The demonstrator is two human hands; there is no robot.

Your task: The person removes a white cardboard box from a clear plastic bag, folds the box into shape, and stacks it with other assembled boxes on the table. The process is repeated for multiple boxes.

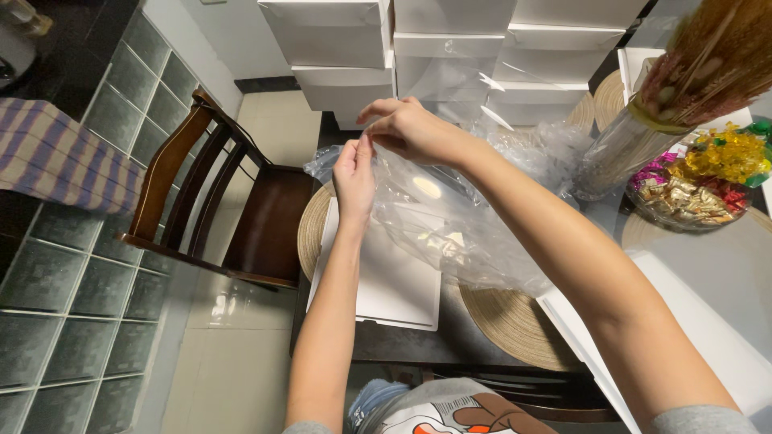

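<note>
Both of my hands are raised over a dark table (450, 337), pinching the upper edge of a crumpled clear plastic bag (462, 229). My left hand (354, 181) grips the edge from below with fingers pointing up. My right hand (414, 128) holds the same edge just above and to the right, fingers closed on the film. The bag hangs down toward a flat white box (386, 285) that lies on a round woven placemat (314, 233).
A dark wooden chair (233, 209) stands left of the table. Stacked white boxes (450, 48) fill the far side. At right are a bowl of foil-wrapped sweets (696, 189), a vase of dried stems (643, 128), another woven placemat (515, 325) and a white box (708, 337).
</note>
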